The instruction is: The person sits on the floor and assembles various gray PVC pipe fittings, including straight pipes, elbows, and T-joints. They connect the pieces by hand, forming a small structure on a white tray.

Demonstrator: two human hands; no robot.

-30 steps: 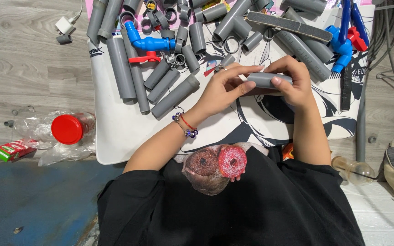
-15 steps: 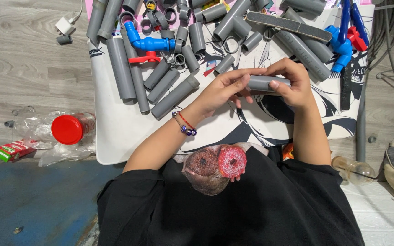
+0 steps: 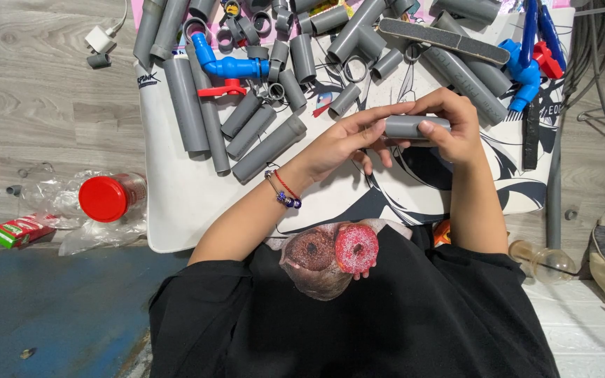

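Note:
A short grey pipe piece (image 3: 409,126) lies level between both of my hands above the white printed mat (image 3: 176,203). My right hand (image 3: 451,126) wraps its right end with thumb and fingers. The fingertips of my left hand (image 3: 348,142) touch its left end; a red and beaded bracelet (image 3: 285,191) sits on that wrist. Many grey pipe lengths (image 3: 267,148) and ring fittings (image 3: 274,89) lie on the mat beyond my hands.
A blue elbow pipe (image 3: 227,65) and a red valve handle (image 3: 222,89) lie among the pipes. Blue and red fittings (image 3: 532,63) and a long grey file (image 3: 442,40) are at the far right. A red-lidded clear jar (image 3: 106,198) lies on the wooden floor at left.
Both hands have held the pipe piece in nearly the same place; my left fingers have shifted slightly along its left end.

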